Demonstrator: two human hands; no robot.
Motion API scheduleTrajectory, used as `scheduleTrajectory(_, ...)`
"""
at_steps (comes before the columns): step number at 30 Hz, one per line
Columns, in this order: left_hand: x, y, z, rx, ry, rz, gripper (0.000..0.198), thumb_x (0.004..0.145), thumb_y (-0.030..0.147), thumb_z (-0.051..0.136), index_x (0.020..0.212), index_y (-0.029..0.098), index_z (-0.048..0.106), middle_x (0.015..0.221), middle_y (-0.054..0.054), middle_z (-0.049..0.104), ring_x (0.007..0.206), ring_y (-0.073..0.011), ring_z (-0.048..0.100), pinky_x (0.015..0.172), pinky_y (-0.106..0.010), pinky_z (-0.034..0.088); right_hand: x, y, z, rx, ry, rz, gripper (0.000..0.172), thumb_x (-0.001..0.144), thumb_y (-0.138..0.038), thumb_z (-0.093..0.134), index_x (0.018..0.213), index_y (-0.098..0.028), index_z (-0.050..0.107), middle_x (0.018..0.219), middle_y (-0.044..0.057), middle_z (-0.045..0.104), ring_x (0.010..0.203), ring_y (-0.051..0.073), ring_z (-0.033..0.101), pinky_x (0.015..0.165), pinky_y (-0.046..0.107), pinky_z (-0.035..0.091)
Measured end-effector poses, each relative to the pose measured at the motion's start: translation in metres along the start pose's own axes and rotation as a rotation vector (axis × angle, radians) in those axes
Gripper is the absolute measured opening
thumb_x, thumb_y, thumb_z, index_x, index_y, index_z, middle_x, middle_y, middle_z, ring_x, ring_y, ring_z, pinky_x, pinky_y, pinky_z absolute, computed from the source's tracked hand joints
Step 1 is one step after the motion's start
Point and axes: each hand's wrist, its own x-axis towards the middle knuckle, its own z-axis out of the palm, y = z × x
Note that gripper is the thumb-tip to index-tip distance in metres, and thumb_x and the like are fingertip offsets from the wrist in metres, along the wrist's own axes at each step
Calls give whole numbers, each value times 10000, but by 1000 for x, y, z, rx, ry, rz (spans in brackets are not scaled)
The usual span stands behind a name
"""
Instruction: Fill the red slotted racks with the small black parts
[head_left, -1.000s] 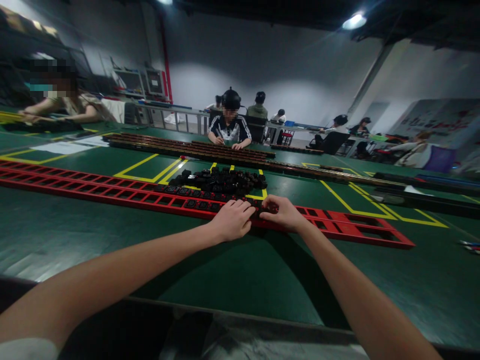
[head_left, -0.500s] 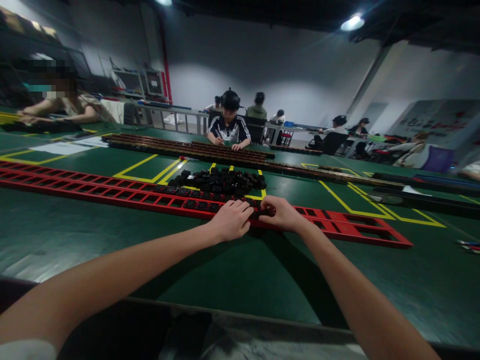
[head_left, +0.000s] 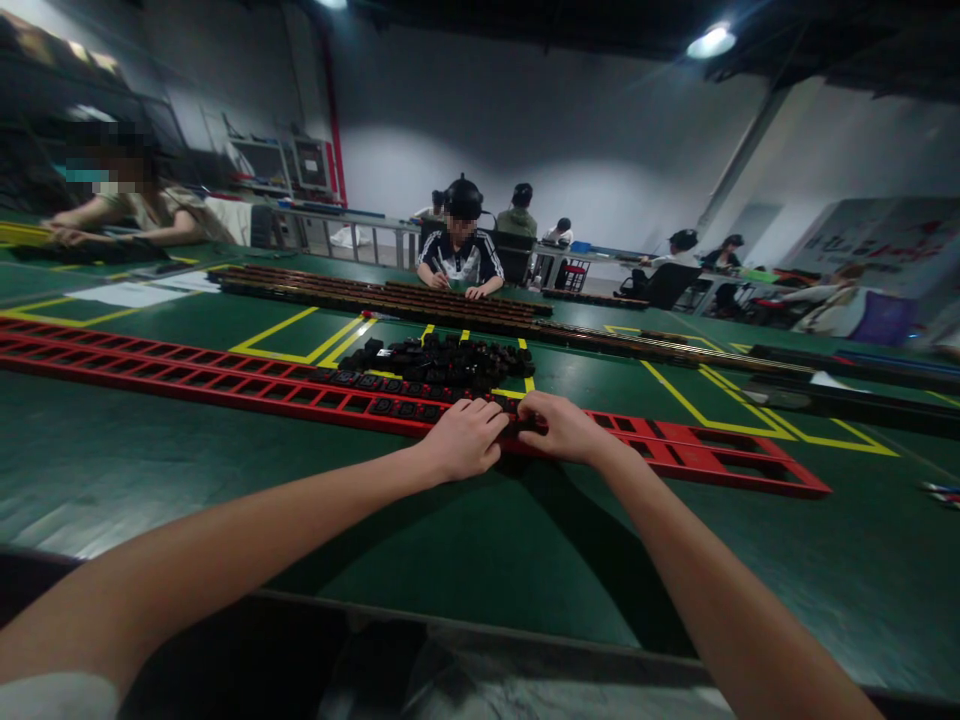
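- Hands barely moved since the earlier frames: both stay on the same spot of the near rail, and the right fingertips have closed up against the left ones.
- Green tabletop (head_left: 187, 470) carries everything; yellow tape boxes (head_left: 300, 335) mark it beyond the rails.
- Two red slotted rails (head_left: 225, 385) lie side by side, running from the left edge across to the right.
- Near rail, slot contents: left stretch open with green showing through, a short run of filled slots (head_left: 397, 408) holding black inserts just left of the hands, empty slots (head_left: 720, 462) to the right of the hands.
- Stack of dark rails (head_left: 375, 292) lies at the far side, where a co-worker (head_left: 461, 255) sits with hands on it.
- Loose pile of black inserts (head_left: 442, 360) sits on the tabletop just behind the red rails, opposite the hands.
- Left hand (head_left: 461, 440): knuckles up, fingers curled down onto the near rail; can't tell whether its grip holds anything.
- Right hand (head_left: 562, 428): grip narrow, fingers and thumb closed on one black insert (head_left: 525, 425) at the rail, right next to the last filled slot.
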Motion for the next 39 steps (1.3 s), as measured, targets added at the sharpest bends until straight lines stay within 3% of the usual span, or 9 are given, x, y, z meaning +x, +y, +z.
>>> scheduleTrajectory(26,-1,0,1,-24,12,3,294,922,274,519,1182,162,598,1203,-107,620,1091,-269,550,927,-413,444,-2,3,1,127,25,19,63,810,-225,660,813,-171,627,789,21,599,686,144,515,648,270,388)
scheduleTrajectory(35,0,-4,5,-69,41,-10,306,963,315,502,1222,174,584,1236,-92,609,1122,-251,554,969,-389,434,-3,23,7,32,185,74,65,864,-187,600,836,-174,658,868,58,623,783,179,570,736,308,446)
scheduleTrajectory(39,1,-5,5,-69,55,-25,303,968,322,498,1215,174,591,1252,-93,599,1123,-250,551,969,-393,441,-2,29,10,4,163,75,91,860,-173,603,802,-180,674,861,68,654,819,200,587,777,329,460)
